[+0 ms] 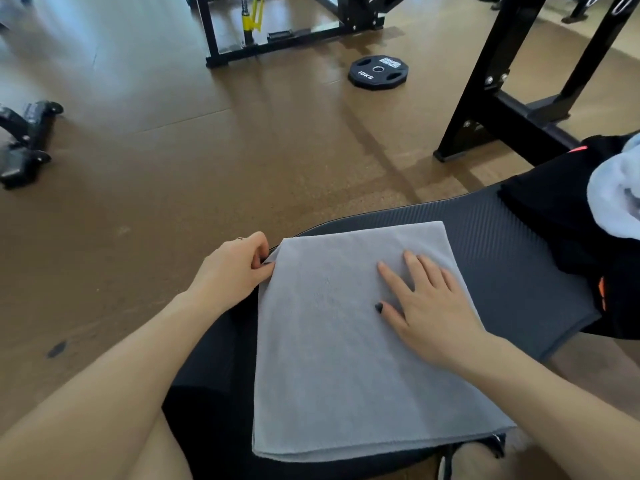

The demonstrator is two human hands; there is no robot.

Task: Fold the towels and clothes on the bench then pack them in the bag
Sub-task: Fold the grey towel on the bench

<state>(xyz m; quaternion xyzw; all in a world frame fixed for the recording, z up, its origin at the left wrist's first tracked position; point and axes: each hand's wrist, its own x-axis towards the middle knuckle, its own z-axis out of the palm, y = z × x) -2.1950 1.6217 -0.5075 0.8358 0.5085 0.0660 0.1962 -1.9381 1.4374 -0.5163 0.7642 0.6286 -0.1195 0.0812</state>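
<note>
A grey towel [332, 348] lies folded in layers on the black padded bench [502, 244], right in front of me. My left hand [235, 268] pinches the towel's far left corner at the bench edge. Flat on the towel's right half rests my right hand [426, 303], fingers straight. Further along the bench at the right lies a black garment [554, 216] with orange trim, and a pale blue towel [616, 195] sits bunched on top of it. No bag is in view.
A black 10 kg weight plate [378, 71] lies on the brown floor ahead. Black rack frames stand at the top middle [277, 39] and at the right [502, 109]. Dark wheeled equipment [24, 140] sits at the left.
</note>
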